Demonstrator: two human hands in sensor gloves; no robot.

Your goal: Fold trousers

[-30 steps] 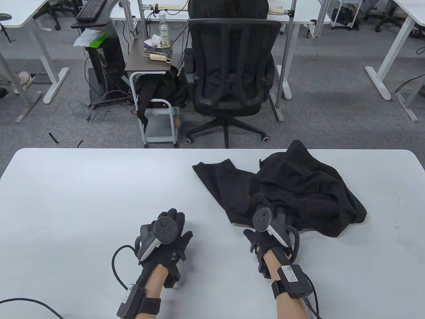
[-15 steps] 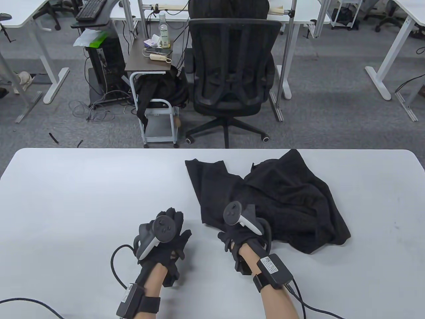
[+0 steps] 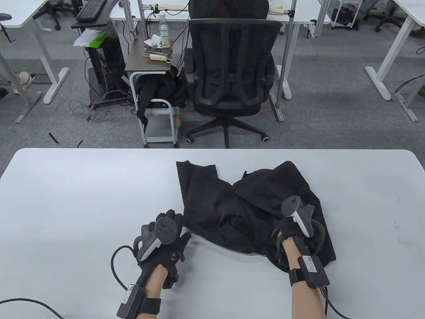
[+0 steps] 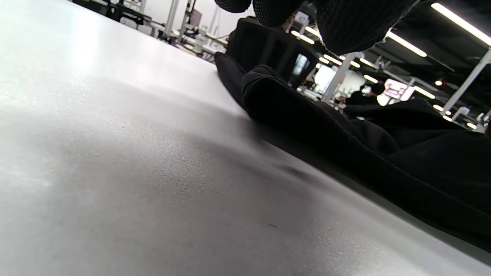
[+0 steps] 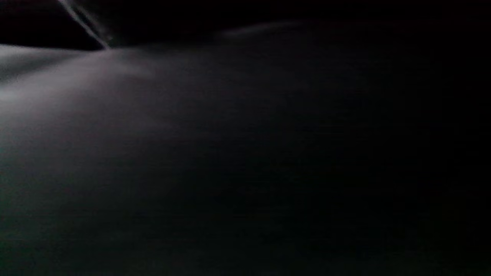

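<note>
- The black trousers (image 3: 245,212) lay crumpled on the near right half of the white table (image 3: 83,186), one flatter panel reaching away toward the far edge — nothing folded yet, by the look of it.
- The right hand (image 3: 292,229) rested on top of the heap near its right side, probably to pin or gather the cloth; its fingers were hidden in the black fabric, so whether they pinched anything could not be told. The right wrist view was almost wholly dark.
- The left hand (image 3: 166,236) sat on bare table just beside the trousers' near-left corner, fingers loosely curled and gripping nothing — apparently waiting to take that edge.
</note>
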